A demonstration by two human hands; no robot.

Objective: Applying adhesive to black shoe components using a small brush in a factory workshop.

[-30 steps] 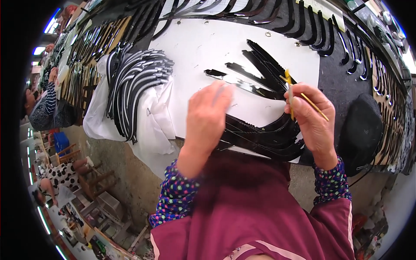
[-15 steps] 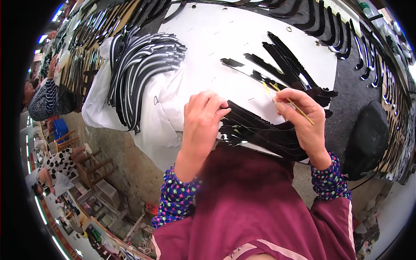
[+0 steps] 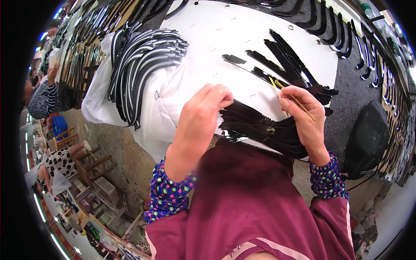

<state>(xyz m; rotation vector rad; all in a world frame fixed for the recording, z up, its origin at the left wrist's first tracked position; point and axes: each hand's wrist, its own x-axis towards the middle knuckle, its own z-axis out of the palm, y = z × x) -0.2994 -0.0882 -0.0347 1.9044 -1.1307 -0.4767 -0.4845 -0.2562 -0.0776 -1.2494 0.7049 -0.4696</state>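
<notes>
My left hand [image 3: 200,115] is closed in a pinch at the left end of a pile of glossy black strips [image 3: 260,125] with notched edges. Whether a strip is between those fingertips is hidden. My right hand [image 3: 305,119] grips thin yellow rods [image 3: 301,106] between thumb and fingers, over the right end of the pile. Their tips point away from me and stand apart; I cannot tell if they are joined like tweezers. Beyond that hand, more black strips [image 3: 286,56] lie fanned out on a white board [image 3: 208,39].
A stack of curved black-and-white strips [image 3: 145,65] rests on white plastic sheeting [image 3: 160,117] at left. Curved black pieces [image 3: 331,32] line the dark table at far right, near a black mesh-covered object [image 3: 368,138]. A person in a striped sleeve [image 3: 51,97] stands at far left.
My left hand has turned over slightly, its fingers curling tighter at the pile's end. My right hand has shifted a little to the right with the yellow rods.
</notes>
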